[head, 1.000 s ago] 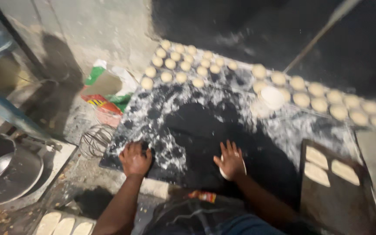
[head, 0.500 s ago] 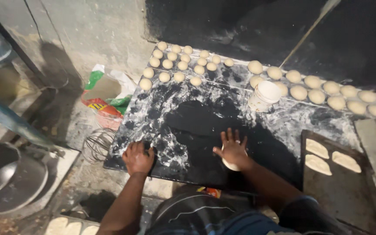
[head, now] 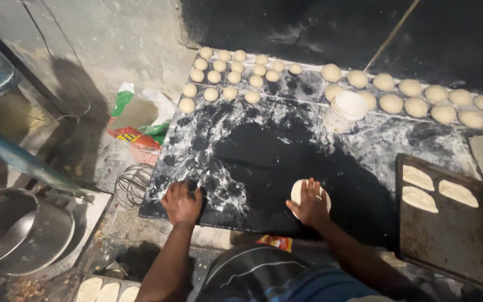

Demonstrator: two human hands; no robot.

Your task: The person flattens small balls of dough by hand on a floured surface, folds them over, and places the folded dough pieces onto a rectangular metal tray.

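A: State the position of the dough disc [head: 298,190].

B: It lies flat on the black floured slab [head: 264,151], close to the slab's near edge and right of its middle. The right hand [head: 310,202] lies on top of it, fingers spread and flattened, palm down. It presses; it does not grip. Only the disc's far and left margins show past the fingers.

A: And the left hand [head: 181,202]?

B: It is at the slab's near left corner. The fingers are curled over the slab's edge, knuckles up, holding the edge itself. It is well apart from the disc.

A: What else sits on the slab?

B: A white tub [head: 344,111] stands behind the disc, toward the slab's far side. Rows of small dough balls [head: 227,75] occupy the far left corner. Larger dough balls [head: 415,96] run along the far edge, right of the tub.

A: Items off the slab?

B: Right of the slab, a dark tray [head: 454,235] holds three flattened oval dough pieces [head: 418,178]. Left of the slab, a wire whisk [head: 132,184] lies on the ground just beside the near left corner. Further back on that side, a green and red bag [head: 135,120] stands open. Well left of the slab is a steel bowl [head: 20,232].
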